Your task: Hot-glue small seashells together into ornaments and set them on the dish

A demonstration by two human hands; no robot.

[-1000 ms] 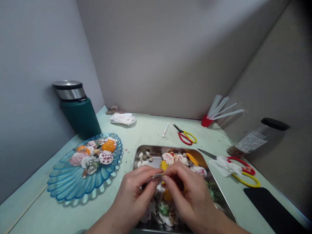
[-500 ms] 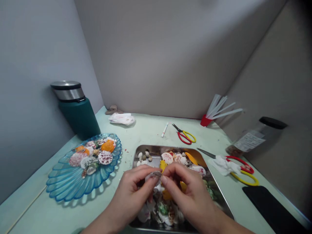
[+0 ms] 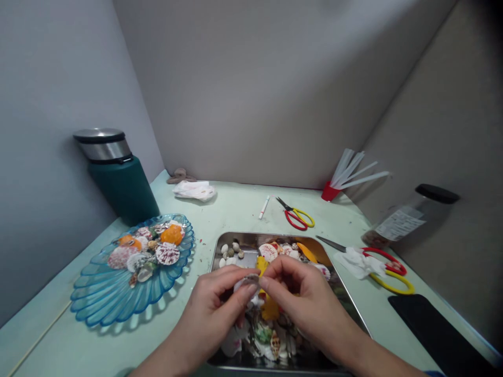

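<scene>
1. Head view: the left hand [image 3: 214,314] and the right hand [image 3: 304,303] are meeting over the near part of the metal tray [image 3: 232,240], fingertips touching.
2. Both hands are pinching the small shell [image 3: 250,281]: the left thumb and forefinger are closing on it from the left, and the right thumb and forefinger are gripping it from the right. The other fingers are curling in loosely.
3. The small shell is hanging just above the tray, level with its middle, and is resting on nothing but the fingers.
4. The tray is holding a heap of mixed shells [image 3: 275,251], with pale pebble-like ones gathering in its far left corner.
5. Left of the tray, a blue glass plate [image 3: 102,306] is carrying more shells on its far half, and a green flask [image 3: 118,180] is standing behind it by the wall.
6. Beyond the tray, a white pen [image 3: 264,207] and small scissors [image 3: 294,217] are lying side by side.
7. To the right, large scissors [image 3: 387,269] are lying partly under a white tissue [image 3: 359,262], near a tilted jar [image 3: 408,220].
</scene>
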